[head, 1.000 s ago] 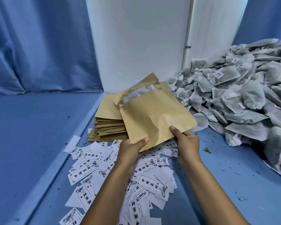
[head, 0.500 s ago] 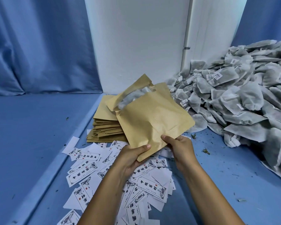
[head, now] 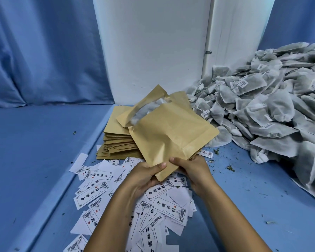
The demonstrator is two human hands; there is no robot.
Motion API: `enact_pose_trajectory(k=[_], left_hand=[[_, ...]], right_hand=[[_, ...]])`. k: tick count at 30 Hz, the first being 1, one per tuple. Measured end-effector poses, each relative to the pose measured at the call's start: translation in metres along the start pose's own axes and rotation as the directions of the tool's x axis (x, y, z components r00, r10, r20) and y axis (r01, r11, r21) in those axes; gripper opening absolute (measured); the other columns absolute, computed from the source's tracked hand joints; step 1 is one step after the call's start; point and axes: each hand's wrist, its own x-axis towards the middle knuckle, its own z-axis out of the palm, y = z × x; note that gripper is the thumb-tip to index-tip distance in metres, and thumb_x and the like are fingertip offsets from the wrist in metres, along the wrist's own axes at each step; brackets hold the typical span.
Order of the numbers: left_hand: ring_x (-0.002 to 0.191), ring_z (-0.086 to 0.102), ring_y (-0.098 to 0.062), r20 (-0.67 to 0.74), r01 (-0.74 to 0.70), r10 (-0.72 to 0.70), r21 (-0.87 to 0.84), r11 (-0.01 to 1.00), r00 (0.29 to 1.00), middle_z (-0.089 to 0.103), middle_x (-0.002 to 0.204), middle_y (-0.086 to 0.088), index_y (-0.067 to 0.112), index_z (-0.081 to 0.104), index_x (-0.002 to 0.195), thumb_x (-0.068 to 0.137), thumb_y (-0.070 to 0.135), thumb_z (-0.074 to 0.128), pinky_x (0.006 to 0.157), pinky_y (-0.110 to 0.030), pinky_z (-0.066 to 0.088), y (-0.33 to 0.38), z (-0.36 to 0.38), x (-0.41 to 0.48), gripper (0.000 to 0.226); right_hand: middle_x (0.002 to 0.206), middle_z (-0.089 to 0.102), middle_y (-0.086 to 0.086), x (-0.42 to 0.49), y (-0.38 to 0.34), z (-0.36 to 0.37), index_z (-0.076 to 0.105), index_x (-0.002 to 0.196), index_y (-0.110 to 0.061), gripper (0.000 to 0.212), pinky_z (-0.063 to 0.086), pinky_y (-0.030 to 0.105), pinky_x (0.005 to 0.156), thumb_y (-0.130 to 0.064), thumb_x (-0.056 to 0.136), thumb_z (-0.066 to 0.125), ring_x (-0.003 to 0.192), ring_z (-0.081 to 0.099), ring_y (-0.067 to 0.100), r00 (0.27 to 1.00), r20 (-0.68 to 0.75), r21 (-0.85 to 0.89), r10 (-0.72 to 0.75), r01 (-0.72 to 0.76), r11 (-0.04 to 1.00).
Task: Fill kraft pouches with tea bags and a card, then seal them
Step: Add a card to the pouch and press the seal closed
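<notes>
The kraft pouch [head: 171, 137] tilts mouth-up, tea bags showing inside; left hand [head: 144, 174] and right hand [head: 193, 168] fingers clamp its bottom corner, likely settling contents. Cards [head: 169, 208] lie beneath them, loose tea bags [head: 271, 110] to their right.

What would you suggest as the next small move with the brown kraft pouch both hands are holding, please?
Probably slide one hand up to the open mouth and press it shut. The brown kraft pouch already shows grey tea bags at its gaping top, while the left hand and right hand both grip its bottom corner. Whether a card is inside cannot be seen.
</notes>
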Motion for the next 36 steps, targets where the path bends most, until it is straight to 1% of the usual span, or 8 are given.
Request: enact_pose_trajectory(k=[5,8,11,14,17,21,27,36], left_hand=[[0.082,0.072,-0.027,-0.002,-0.040,0.040,0.109,0.993,0.999,0.073,0.089,-0.018,-0.003,0.065,0.097,0.080,0.006,0.070,0.068,-0.030,0.058,-0.002,0.000,0.003,0.020],[0.077,0.072,-0.027,-0.017,-0.063,0.065,0.125,0.990,0.998,0.073,0.084,-0.018,-0.003,0.066,0.092,0.082,0.005,0.069,0.064,-0.029,0.058,-0.003,0.001,0.004,0.013],[0.074,0.072,-0.027,-0.032,-0.069,0.074,0.138,0.988,0.997,0.073,0.084,-0.017,-0.005,0.066,0.092,0.080,0.005,0.070,0.062,-0.030,0.059,-0.001,-0.001,0.005,0.016],[0.070,0.071,-0.025,-0.047,-0.043,0.050,0.143,0.989,0.998,0.073,0.081,-0.017,-0.006,0.065,0.090,0.079,0.003,0.071,0.057,-0.026,0.056,0.002,-0.004,0.006,0.016],[0.070,0.071,-0.023,-0.058,-0.020,0.030,0.162,0.987,0.998,0.073,0.080,-0.015,-0.006,0.064,0.093,0.076,0.005,0.073,0.057,-0.025,0.056,0.002,-0.004,0.006,0.022],[0.064,0.070,-0.018,-0.056,-0.022,0.031,0.165,0.986,0.998,0.072,0.075,-0.014,-0.008,0.064,0.091,0.066,0.013,0.077,0.054,-0.020,0.054,0.003,-0.005,0.003,0.035],[0.062,0.068,-0.017,-0.031,0.021,-0.015,0.178,0.984,0.999,0.071,0.071,-0.012,-0.008,0.061,0.091,0.059,0.013,0.076,0.054,-0.022,0.055,0.005,-0.001,-0.002,0.041],[0.058,0.065,-0.014,-0.003,0.055,-0.056,0.247,0.967,0.998,0.069,0.066,-0.008,-0.003,0.065,0.083,0.063,0.013,0.077,0.058,-0.021,0.057,0.006,0.000,-0.004,0.028]], right_hand=[[0.084,0.073,0.020,0.002,-0.001,-0.001,0.067,0.085,0.007,0.012,0.060,0.037,0.067,0.006,0.074,0.073,0.075,0.072,0.032,0.996,-0.084,-0.007,-0.038,0.038,0.999],[0.087,0.073,0.020,0.001,-0.003,-0.003,0.067,0.090,0.008,0.016,0.059,0.032,0.063,0.005,0.076,0.072,0.078,0.072,0.032,0.997,-0.059,0.023,-0.053,0.054,0.998],[0.089,0.074,0.016,0.003,-0.006,-0.005,0.068,0.091,0.003,0.016,0.058,0.035,0.072,-0.003,0.077,0.074,0.081,0.072,0.028,0.988,-0.113,0.037,-0.101,0.105,0.994],[0.084,0.075,0.011,0.006,-0.008,-0.007,0.071,0.086,-0.001,0.009,0.057,0.026,0.067,-0.001,0.078,0.072,0.077,0.072,0.021,0.975,-0.157,0.002,-0.159,0.161,0.987],[0.085,0.074,0.012,0.006,-0.008,-0.008,0.069,0.085,-0.001,0.007,0.056,0.023,0.065,0.002,0.079,0.070,0.076,0.072,0.020,0.984,-0.106,0.023,-0.142,0.145,0.989],[0.087,0.074,0.011,0.008,-0.015,-0.015,0.069,0.089,-0.001,0.010,0.056,0.023,0.070,-0.001,0.079,0.070,0.079,0.071,0.019,0.967,-0.191,0.114,-0.171,0.194,0.974],[0.091,0.073,0.013,0.009,-0.018,-0.020,0.067,0.092,0.002,0.009,0.055,0.025,0.073,0.001,0.082,0.066,0.082,0.070,0.021,0.978,-0.174,0.171,-0.116,0.146,0.974],[0.084,0.074,0.006,0.010,-0.026,-0.030,0.069,0.088,-0.003,0.008,0.055,0.018,0.066,0.000,0.081,0.069,0.076,0.070,0.014,0.948,-0.262,0.231,-0.180,0.242,0.942]])
